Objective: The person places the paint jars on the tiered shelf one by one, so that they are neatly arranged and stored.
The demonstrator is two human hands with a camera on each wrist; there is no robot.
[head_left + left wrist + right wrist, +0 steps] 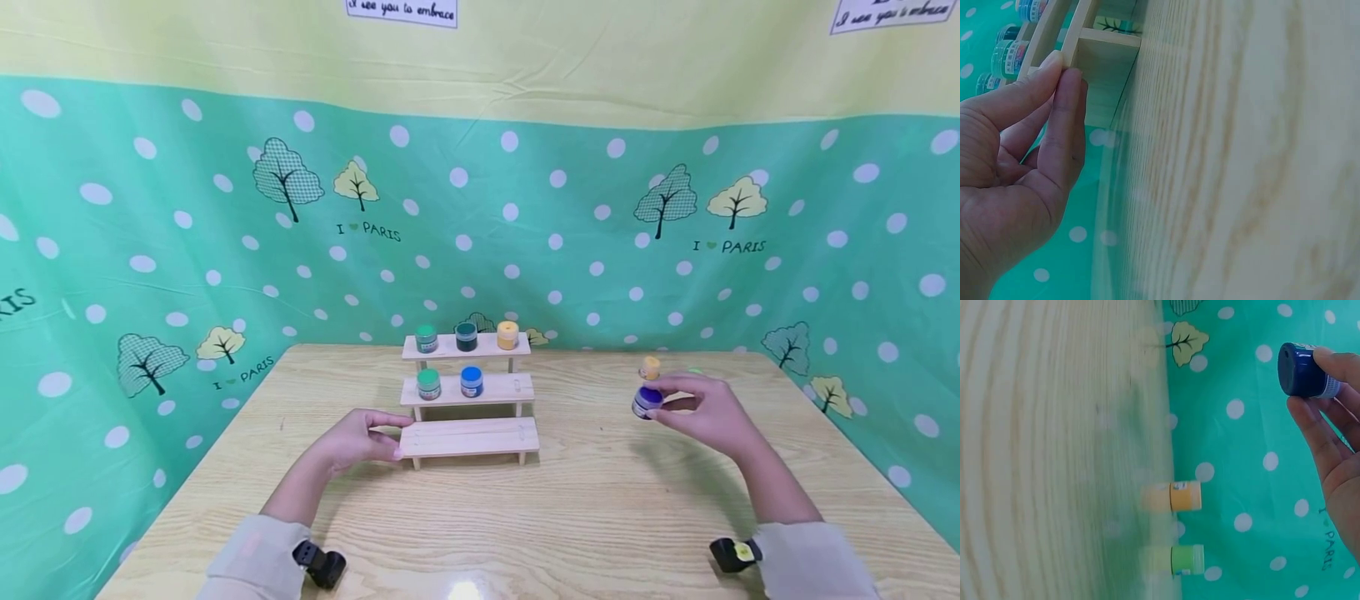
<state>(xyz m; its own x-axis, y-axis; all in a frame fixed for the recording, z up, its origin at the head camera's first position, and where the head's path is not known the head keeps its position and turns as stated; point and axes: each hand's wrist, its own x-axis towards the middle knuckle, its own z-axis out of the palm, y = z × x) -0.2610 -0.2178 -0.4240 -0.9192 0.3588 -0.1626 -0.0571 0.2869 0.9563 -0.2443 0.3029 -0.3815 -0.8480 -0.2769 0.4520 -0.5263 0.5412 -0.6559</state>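
Note:
A three-tier wooden rack (469, 439) stands on the table. My left hand (363, 438) pinches the left end of its lowest tier between thumb and fingers, also seen in the left wrist view, where the hand (1029, 137) grips the board's corner. My right hand (708, 414) holds a dark blue-purple jar (647, 402) by thumb and fingertips; in the right wrist view the jar (1302, 370) is off the table. On the middle tier sit a green jar (429, 384) and a blue jar (472, 382). The top tier bears a green jar (426, 338), a dark green jar (466, 337) and a yellow-orange jar (507, 335).
Behind my right hand stand an orange jar (1185, 495) and a light green jar (1187, 559), the latter mostly hidden in the head view. A green dotted cloth (510, 242) hangs along the back of the wooden table (480, 533).

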